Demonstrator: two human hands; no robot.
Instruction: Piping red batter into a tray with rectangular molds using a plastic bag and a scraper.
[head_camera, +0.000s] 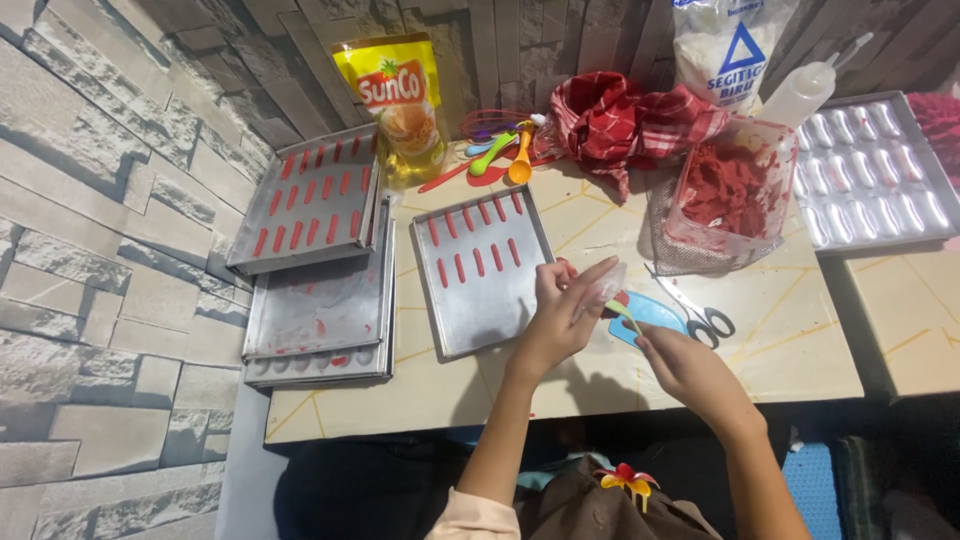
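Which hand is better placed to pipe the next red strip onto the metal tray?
Left. The left hand holds the clear piping bag at the edge of the metal tray; the right hand sits farther off, holding a small green tool.

Red strips are showing in rows on the silver baking tray (470, 320). Behind that tray, a red-and-white checked cloth (620, 125) is lying beside a yellow pouch (400, 95). Right of the tray, red dough (730, 185) is filling a clear tub, and the cream tabletop (780, 350) is showing yellow lines.
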